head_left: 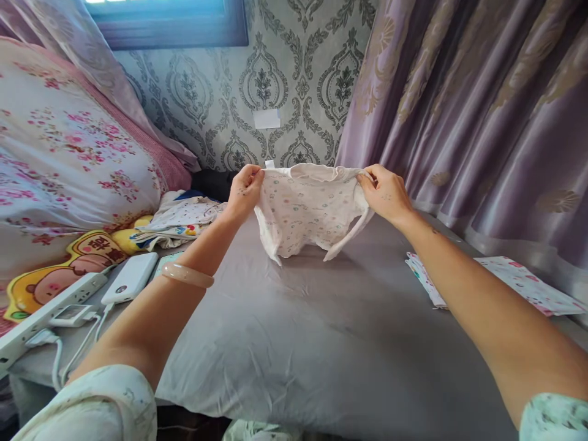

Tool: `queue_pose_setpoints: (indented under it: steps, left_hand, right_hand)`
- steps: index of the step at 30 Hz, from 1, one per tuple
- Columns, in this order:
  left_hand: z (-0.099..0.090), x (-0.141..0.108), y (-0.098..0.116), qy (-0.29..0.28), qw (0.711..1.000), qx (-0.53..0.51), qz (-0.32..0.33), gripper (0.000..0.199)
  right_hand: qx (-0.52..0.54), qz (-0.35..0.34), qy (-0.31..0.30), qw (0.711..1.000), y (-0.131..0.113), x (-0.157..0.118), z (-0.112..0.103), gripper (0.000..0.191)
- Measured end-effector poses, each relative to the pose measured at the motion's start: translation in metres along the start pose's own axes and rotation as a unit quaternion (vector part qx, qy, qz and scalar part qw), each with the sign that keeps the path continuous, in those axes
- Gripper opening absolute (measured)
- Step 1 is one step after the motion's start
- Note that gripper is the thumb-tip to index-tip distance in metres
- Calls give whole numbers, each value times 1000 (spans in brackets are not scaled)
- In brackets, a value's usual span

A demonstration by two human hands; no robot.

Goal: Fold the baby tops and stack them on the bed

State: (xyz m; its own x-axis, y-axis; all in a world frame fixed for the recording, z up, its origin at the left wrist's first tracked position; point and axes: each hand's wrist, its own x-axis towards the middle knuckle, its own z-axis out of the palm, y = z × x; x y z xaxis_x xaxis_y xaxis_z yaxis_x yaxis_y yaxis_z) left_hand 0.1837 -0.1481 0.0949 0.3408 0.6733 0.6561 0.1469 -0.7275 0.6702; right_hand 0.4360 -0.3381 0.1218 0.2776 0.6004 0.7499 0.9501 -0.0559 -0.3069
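Observation:
A small white patterned shirt (312,208) hangs between my hands by its shoulders, its neckline at the top and a small tag near the left end. My left hand (247,188) pinches the left shoulder, and a pale bangle circles that forearm. At the other shoulder, my right hand (384,190) has its fingers closed on the fabric. The sleeves droop on both sides, and the lower edge hangs just over or on the grey sheet (331,331); contact is hard to tell.
Folded patterned cloths (523,282) lie at the right, partly behind my forearm. At the left are a clothes pile (184,214), a yellow cartoon cushion (59,278), a power strip (50,318) with cables, and a white power bank (131,277). Curtains (459,122) border the right side.

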Motion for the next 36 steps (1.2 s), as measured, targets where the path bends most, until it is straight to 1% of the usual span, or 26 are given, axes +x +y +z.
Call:
queue_pose_setpoints:
  steps: [1,3,5,6,8,9,11,12,13,14,16,18,20,21,23,24,26,27,29,34,36]
  left_hand:
    - [-5,-6,3,1,1000,-30,-5,18]
    - [-22,-20,14,0,997,-73,0,20]
    - [-45,-32,31,-1,999,-50,21,25]
    - [-58,-36,43,-7,999,-33,19,27]
    - [-81,-41,67,-7,1000,-14,19,29]
    - [-90,-41,78,-11,1000,-4,19,28]
    - [-101,-37,92,-25,1000,6,5,26]
    - [-102,-34,93,-39,999,10,-5,25]
    - [-101,-30,89,-58,998,15,-17,25]
    - [-97,-26,80,-85,996,24,-28,26]
    - [-81,-21,49,-155,986,55,-41,28]
    - [-55,-24,6,-229,968,96,-34,30]
    - [-23,-35,-38,-280,946,155,-47,30]
    - [-6,-44,-58,-288,937,188,-61,30]
    - [26,-63,-88,-282,931,217,-83,27]
    - [40,-72,-99,-263,924,258,-100,28]
    - [61,-88,-115,-241,911,319,-106,30]
    - [68,-93,-121,-235,903,345,-99,31]
    - [74,-98,-130,-233,891,383,-74,33]
    - [69,-91,-150,-250,873,418,7,36]
    - [69,-84,-156,-261,867,423,26,37]
  right_hand:
    - [15,0,-4,1000,-1,-4,-4,37]
    - [56,0,-21,998,-4,-13,-14,40]
    - [108,3,-52,993,-11,-19,-30,40]
    - [136,9,-74,988,-17,-20,-40,40]
    - [191,33,-127,973,-29,-20,-60,37]
    - [215,56,-148,964,-35,-18,-69,35]
    - [249,115,-186,944,-44,-13,-81,32]
    - [256,142,-201,935,-45,-10,-83,30]
    - [256,163,-217,928,-43,-8,-81,29]
    - [249,177,-235,923,-38,-7,-76,28]
    - [212,184,-278,919,-21,-9,-53,26]
    - [144,145,-324,924,1,-20,-19,28]
    - [35,79,-348,933,22,-39,21,28]
    - [-32,65,-352,933,31,-50,40,25]
    - [-79,83,-350,930,44,-74,73,24]
    - [-114,81,-352,925,49,-84,87,27]
    - [-166,71,-358,916,55,-101,107,30]
    - [-185,66,-363,911,58,-106,114,30]
    - [-202,56,-375,903,63,-109,122,32]
    - [-202,20,-411,889,73,-99,131,33]
    - [-200,10,-425,883,77,-92,135,33]
